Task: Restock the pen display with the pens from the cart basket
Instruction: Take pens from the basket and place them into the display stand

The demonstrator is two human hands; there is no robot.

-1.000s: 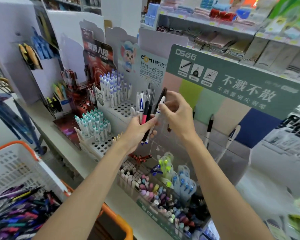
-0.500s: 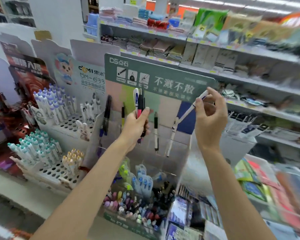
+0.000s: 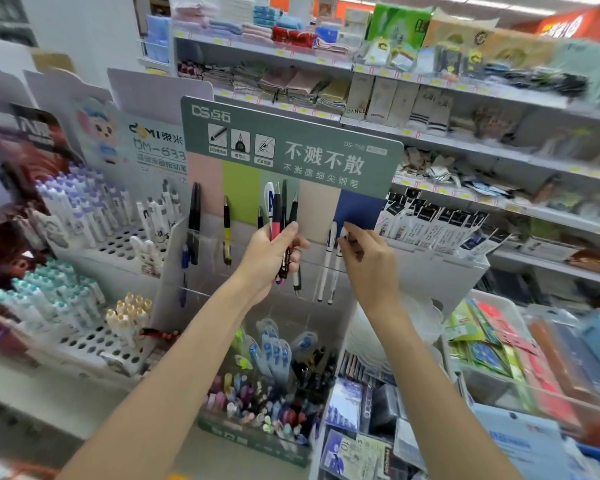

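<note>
The left hand (image 3: 271,258) grips a bundle of pens (image 3: 280,216) upright before the display (image 3: 291,147). The right hand (image 3: 368,258) apparently pinches the cap end of a white pen (image 3: 336,268) standing in a slot. Pens are light, stiff and slick, so fingertips near the top suit best.

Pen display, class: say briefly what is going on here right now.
A person is stocking the pen display. The left hand grips a bunch of pens in front of it. The right hand pinches the top of a white pen standing in the display below its blue panel, beside a second white pen.
</note>
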